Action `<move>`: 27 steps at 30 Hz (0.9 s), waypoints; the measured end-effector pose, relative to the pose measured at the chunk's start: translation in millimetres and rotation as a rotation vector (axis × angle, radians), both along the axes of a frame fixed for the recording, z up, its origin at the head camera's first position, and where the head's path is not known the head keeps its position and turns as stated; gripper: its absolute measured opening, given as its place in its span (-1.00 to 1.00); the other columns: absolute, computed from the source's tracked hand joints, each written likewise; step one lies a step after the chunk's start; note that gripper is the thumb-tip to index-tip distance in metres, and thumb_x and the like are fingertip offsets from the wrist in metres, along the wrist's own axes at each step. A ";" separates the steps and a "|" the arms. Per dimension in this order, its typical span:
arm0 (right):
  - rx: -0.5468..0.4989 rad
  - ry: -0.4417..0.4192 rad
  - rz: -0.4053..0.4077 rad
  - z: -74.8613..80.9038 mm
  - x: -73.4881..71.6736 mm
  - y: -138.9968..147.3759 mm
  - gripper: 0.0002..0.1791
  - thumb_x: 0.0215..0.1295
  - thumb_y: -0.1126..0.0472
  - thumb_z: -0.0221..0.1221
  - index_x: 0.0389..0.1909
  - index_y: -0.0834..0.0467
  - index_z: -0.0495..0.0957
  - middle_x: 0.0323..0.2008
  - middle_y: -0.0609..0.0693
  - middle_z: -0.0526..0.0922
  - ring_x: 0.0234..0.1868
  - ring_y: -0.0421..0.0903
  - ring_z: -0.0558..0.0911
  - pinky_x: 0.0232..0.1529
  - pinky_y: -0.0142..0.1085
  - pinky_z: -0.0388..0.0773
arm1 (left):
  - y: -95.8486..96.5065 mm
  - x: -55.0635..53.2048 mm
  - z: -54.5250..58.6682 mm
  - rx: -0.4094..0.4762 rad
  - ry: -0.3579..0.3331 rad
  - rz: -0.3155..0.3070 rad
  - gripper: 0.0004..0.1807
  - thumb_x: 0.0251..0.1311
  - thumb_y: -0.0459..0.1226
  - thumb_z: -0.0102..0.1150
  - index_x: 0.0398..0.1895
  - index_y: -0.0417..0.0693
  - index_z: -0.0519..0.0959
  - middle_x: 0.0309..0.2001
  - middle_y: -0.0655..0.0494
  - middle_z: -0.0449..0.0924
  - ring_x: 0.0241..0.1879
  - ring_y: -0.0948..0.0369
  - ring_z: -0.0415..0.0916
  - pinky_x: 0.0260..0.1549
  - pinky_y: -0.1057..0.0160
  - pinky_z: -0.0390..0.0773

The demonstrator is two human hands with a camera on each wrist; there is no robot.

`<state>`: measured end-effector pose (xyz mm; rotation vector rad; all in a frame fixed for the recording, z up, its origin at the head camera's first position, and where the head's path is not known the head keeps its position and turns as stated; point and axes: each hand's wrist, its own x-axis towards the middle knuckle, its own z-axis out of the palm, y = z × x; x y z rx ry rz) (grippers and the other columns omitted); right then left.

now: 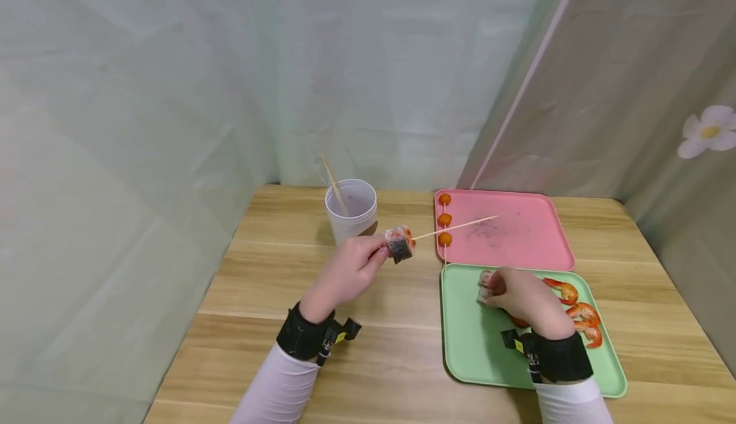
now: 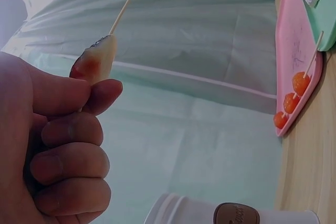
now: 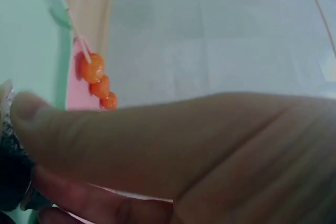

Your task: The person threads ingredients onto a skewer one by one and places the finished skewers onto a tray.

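My left hand pinches a bamboo skewer between thumb and forefinger, right behind a chunk of fish threaded on it. The chunk has dark speckled skin and pale, orange-tinged flesh; in the left wrist view the skewer's bare tip sticks out beyond it. Over the green tray, my right hand has thumb and fingers at the dark-skinned fish pieces near the tray's upper left. The right wrist view shows the thumb against one fish piece, its far side hidden by the hand.
Cooked shrimp lie on the green tray's right side. Behind it, a pink tray bears a skewer of three orange balls along its left edge. A white cup with skewers stands beyond my left hand. Curtains hang behind the wooden table.
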<state>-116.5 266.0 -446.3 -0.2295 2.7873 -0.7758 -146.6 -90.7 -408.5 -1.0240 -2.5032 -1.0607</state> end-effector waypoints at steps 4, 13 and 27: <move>0.026 -0.002 -0.057 0.3 0.8 -1.0 -0.73 0.21 0.16 0.57 -0.29 0.16 0.66 -0.41 -0.04 0.62 -0.40 -0.07 0.55 -0.40 -0.17 0.45 | 0.4 -0.2 1.7 0.007 0.003 0.002 -0.82 0.51 -0.41 0.12 -0.32 -0.10 0.60 -0.43 0.16 0.50 -0.46 0.25 0.38 -0.42 0.23 0.47; 0.089 -0.028 -0.129 -1.7 0.9 -1.6 -0.66 0.11 0.17 0.61 -0.37 0.14 0.59 -0.45 -0.01 0.54 -0.46 -0.01 0.51 -0.49 -0.14 0.38 | -1.3 0.1 2.5 0.000 -0.010 0.006 -0.82 0.51 -0.41 0.12 -0.32 -0.09 0.60 -0.43 0.18 0.49 -0.49 0.28 0.35 -0.46 0.26 0.44; 0.103 -0.042 -0.130 -1.7 3.1 -3.5 -0.61 0.03 0.18 0.64 -0.26 0.16 0.61 -0.40 0.00 0.57 -0.43 -0.01 0.52 -0.48 -0.13 0.39 | -2.2 0.7 3.1 -0.011 -0.002 0.013 -0.83 0.51 -0.41 0.13 -0.31 -0.09 0.59 -0.46 0.20 0.44 -0.49 0.26 0.35 -0.45 0.25 0.42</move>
